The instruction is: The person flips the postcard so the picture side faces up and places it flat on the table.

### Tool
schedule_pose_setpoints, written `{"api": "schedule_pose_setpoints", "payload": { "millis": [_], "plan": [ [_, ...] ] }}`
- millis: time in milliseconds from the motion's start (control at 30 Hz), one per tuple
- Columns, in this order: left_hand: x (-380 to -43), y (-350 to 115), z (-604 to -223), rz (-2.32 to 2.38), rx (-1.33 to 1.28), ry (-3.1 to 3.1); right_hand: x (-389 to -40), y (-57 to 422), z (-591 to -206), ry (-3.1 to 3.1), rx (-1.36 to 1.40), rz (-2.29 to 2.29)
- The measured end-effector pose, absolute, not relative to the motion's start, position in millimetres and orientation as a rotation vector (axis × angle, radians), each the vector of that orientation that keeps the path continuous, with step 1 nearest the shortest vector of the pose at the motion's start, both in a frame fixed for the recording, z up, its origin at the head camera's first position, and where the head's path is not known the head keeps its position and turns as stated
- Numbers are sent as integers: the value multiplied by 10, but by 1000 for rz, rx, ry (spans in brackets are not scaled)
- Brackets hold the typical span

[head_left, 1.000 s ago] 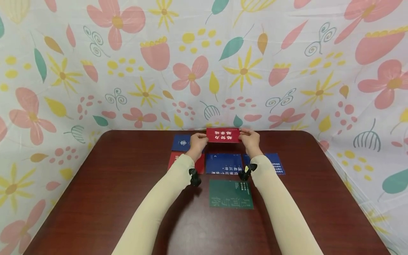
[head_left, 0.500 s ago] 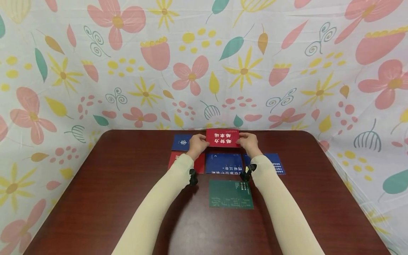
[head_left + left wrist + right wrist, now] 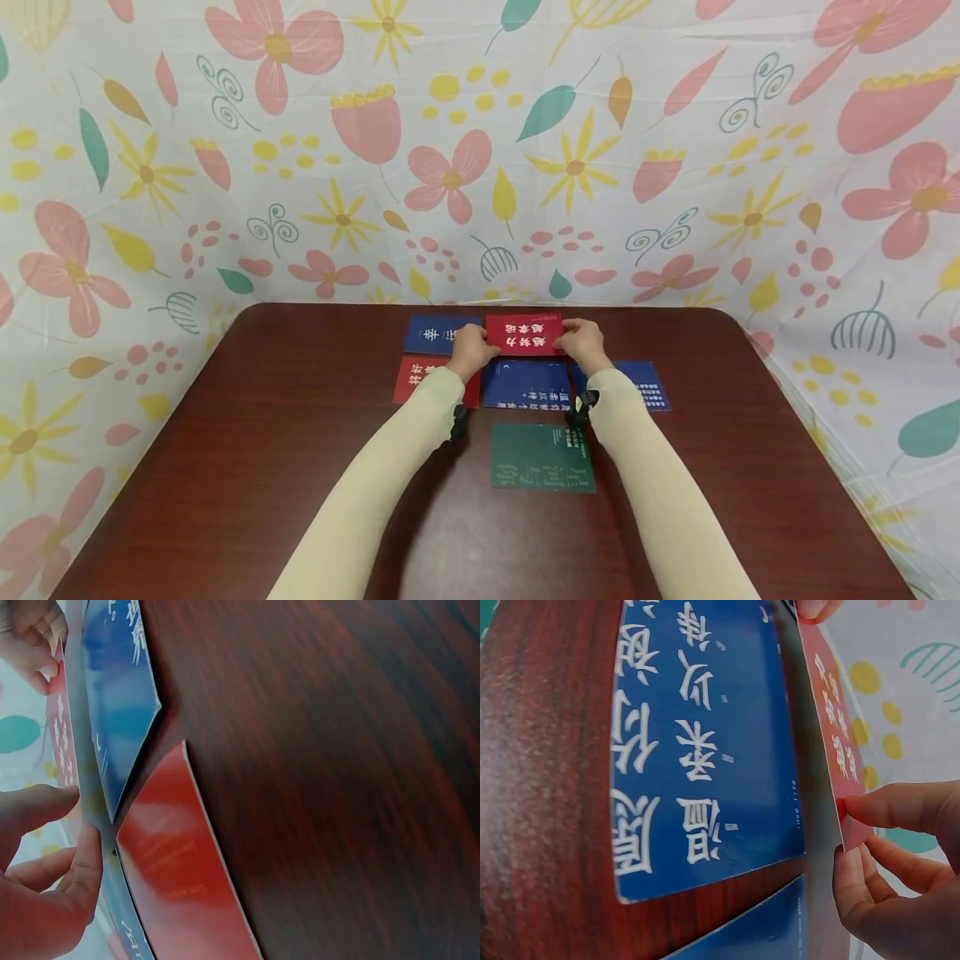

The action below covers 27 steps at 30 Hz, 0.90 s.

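Note:
A red card [image 3: 524,335] with white characters is held between both hands at the back of the table. The left hand [image 3: 472,353] pinches its left end, thumb on the printed face and fingers underneath, as the left wrist view shows. At the other end the right hand [image 3: 583,345] pinches the card between thumb and fingers. In the right wrist view the card's near edge stands slightly over the table, just behind a blue card [image 3: 705,750]. Under the left hand lie a blue card [image 3: 429,335] and another red card [image 3: 420,377], both partly covered.
Another blue card [image 3: 648,385] lies to the right, partly under the right sleeve. A green card [image 3: 543,458] lies nearer the person on the dark wooden table [image 3: 247,467]. A flowered cloth [image 3: 450,250] hangs behind the table's back edge.
Both hands have brought the held red card lower and slightly towards the person. It has tipped flatter, so more of its printed face shows.

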<state>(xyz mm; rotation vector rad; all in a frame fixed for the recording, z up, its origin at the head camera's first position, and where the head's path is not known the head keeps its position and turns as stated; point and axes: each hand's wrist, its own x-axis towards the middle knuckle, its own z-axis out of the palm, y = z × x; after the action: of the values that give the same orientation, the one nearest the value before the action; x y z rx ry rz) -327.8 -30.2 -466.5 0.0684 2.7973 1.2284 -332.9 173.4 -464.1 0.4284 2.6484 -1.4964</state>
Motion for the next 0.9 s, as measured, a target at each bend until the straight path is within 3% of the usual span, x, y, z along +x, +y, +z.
{"api": "schedule_pose_setpoints", "payload": {
  "millis": [433,900],
  "plan": [
    [-3277,-241,-4743,1051,81,2929,-3341,1713,-4810,2825,298,-1297],
    [-3282,-165,-4760,947,96,3011,-3333,1659,-4732,2965,123,-1185]
  ]
}}
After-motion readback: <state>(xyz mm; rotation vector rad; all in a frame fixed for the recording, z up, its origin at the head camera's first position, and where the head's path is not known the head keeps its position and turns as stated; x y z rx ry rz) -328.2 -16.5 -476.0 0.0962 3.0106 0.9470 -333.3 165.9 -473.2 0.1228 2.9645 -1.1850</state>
